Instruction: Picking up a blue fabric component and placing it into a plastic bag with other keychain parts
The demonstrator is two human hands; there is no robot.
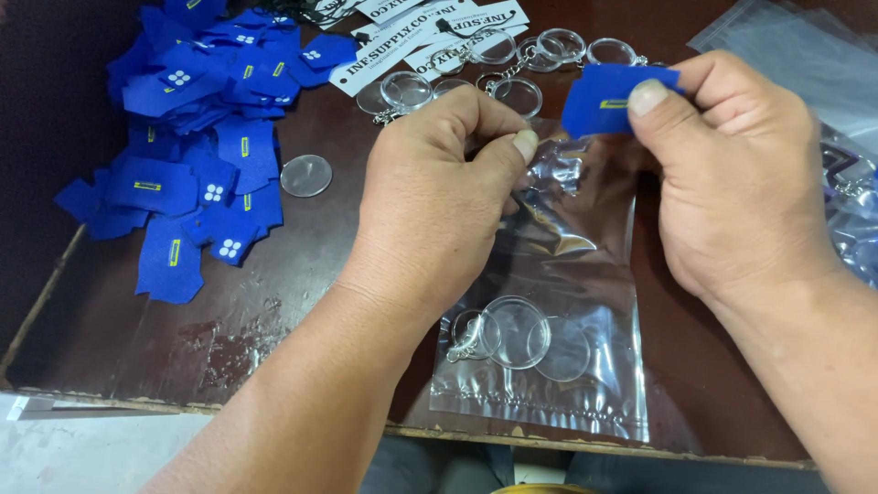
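My left hand (pixel 439 183) pinches the open top of a clear plastic bag (pixel 558 274) that hangs down over the dark table. Inside the bag, near its bottom, lie clear round keychain discs (pixel 517 334) with a small metal chain. My right hand (pixel 732 174) grips a small blue fabric patch (pixel 608 99) between thumb and fingers, just above and to the right of the bag's mouth.
A heap of blue fabric patches (pixel 206 119) covers the table's upper left. One loose clear disc (pixel 305 175) lies beside it. More clear keychains (pixel 508 64) and white printed cards (pixel 421 27) sit at the top. Clear bags (pixel 805 55) lie at the right. The worn table edge (pixel 229 402) runs along the front.
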